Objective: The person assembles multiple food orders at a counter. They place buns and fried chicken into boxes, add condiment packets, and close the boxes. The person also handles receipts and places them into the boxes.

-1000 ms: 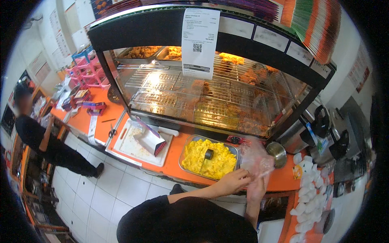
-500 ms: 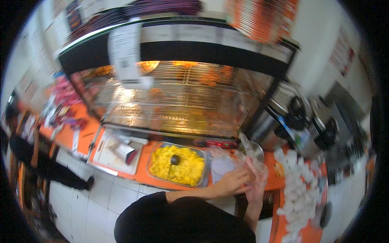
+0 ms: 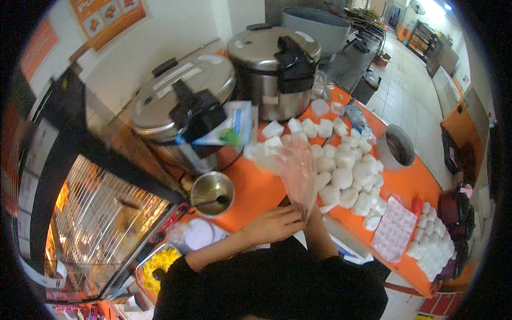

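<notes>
My right hand (image 3: 293, 165) is inside a clear plastic glove (image 3: 302, 200), stretched out over the orange counter at the edge of a pile of white wrapped bundles (image 3: 346, 176). Its fingers are smeared by motion and plastic, so their pose is unclear. At the right wrist, my left hand (image 3: 274, 224) has its fingers closed on the loose cuff of the glove. Left of my hands stands a round metal bowl (image 3: 213, 193) with a dark ladle in it. A tray of yellow food (image 3: 159, 266) is partly hidden by my left sleeve.
Two large lidded metal cookers (image 3: 181, 101) stand at the back, with a blue and white packet (image 3: 234, 125) leaning there. A glass warming case (image 3: 106, 224) is at the left. To the right are a grey pot (image 3: 394, 146), a printed sheet (image 3: 393, 229) and more white bundles (image 3: 432, 240).
The view has swung right, bringing the cookers and white bundles to the middle. My gloved right hand now reaches out to the bundles, while my left hand sits at its cuff.
</notes>
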Motion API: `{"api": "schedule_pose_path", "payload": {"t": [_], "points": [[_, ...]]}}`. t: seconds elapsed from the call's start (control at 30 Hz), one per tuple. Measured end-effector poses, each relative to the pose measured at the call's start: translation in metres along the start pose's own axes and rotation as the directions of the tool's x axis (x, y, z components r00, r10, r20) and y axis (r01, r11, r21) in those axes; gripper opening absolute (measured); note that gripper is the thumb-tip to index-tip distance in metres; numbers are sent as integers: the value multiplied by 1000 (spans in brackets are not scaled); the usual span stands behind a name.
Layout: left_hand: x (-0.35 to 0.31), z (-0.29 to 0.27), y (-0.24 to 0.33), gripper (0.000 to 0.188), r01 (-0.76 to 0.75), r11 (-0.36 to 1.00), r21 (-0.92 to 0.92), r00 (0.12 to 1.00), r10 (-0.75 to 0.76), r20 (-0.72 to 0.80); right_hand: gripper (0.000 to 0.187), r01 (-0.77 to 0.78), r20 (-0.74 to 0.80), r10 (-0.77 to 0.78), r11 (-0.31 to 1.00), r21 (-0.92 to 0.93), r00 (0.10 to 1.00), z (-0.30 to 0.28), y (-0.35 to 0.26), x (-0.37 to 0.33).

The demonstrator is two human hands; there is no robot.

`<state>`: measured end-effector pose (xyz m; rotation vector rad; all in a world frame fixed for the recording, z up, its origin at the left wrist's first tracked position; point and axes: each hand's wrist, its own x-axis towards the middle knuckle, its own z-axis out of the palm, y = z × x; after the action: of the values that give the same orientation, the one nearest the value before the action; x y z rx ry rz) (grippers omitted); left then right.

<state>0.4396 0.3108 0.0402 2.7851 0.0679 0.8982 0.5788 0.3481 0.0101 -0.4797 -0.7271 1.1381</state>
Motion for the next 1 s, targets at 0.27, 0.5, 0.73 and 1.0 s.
{"api": "schedule_pose_path", "payload": {"t": [0.27, 0.5, 0.73, 1.0], "points": [[210, 3, -228, 31, -157, 846, 510, 987, 112, 118, 20, 180, -510, -103, 978, 103, 854, -128, -115, 108], [243, 11, -357, 26, -494, 404, 770, 870, 227, 439, 22, 36, -303, -96, 980, -196, 948, -172, -118, 179], [303, -66, -353, 43, -351, 479, 805, 920, 338, 200, 16, 241, 198, -267, 136, -961, 943, -168, -109, 301], [362, -202, -400, 31, 178, 621, 764, 901, 209, -380, 25, 697, 326, 707, -325, -639, 628, -146, 38, 524]]}}
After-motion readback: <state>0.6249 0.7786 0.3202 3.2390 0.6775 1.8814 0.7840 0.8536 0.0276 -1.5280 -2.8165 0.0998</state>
